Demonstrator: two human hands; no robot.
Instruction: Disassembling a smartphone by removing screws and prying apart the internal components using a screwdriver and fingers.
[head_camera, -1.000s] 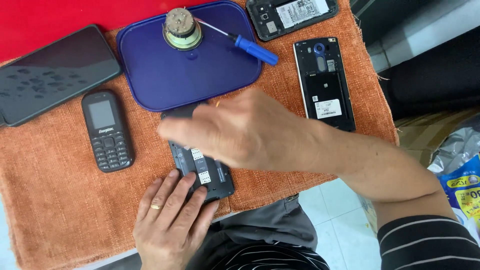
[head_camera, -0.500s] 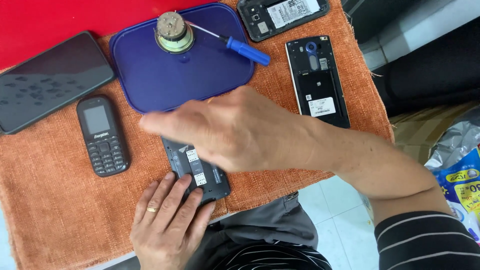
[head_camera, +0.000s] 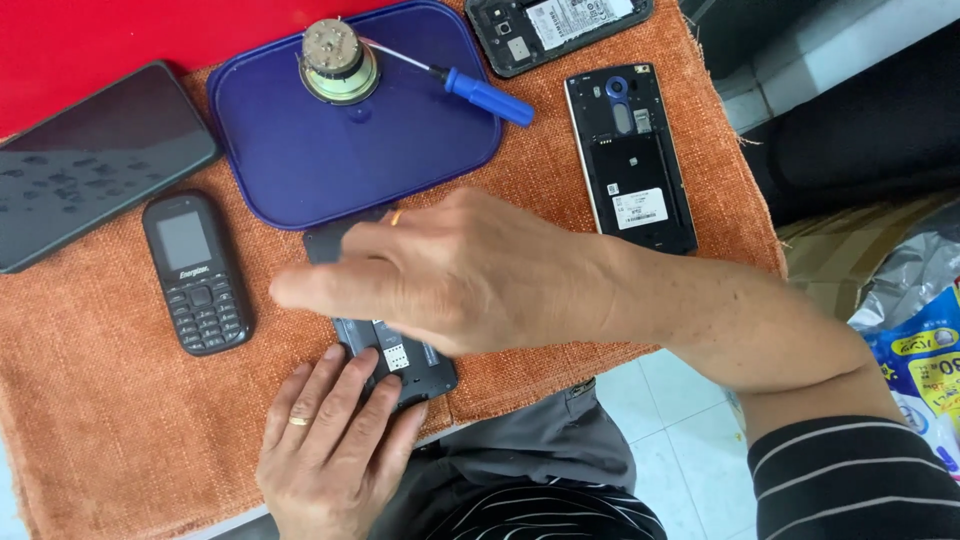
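Observation:
An opened black phone (head_camera: 400, 362) lies back-up on the orange cloth (head_camera: 120, 420), near its front edge. My left hand (head_camera: 335, 445), with a ring on one finger, rests flat on the phone's lower end and pins it down. My right hand (head_camera: 460, 275) hovers across the phone's upper half with fingers stretched out to the left; it hides most of the phone, and I see nothing held in it.
A small black keypad phone (head_camera: 195, 270) lies left of the hands, a large dark smartphone (head_camera: 90, 160) further left. The blue tray (head_camera: 350, 140) carries a round metal speaker (head_camera: 338, 62) and a blue-handled screwdriver (head_camera: 470, 88). Two opened phones (head_camera: 630, 160) (head_camera: 555, 25) lie at right and top.
My right hand has slid leftward over the opened phone, its fingers now reaching further left. The left hand stays on the phone's lower end.

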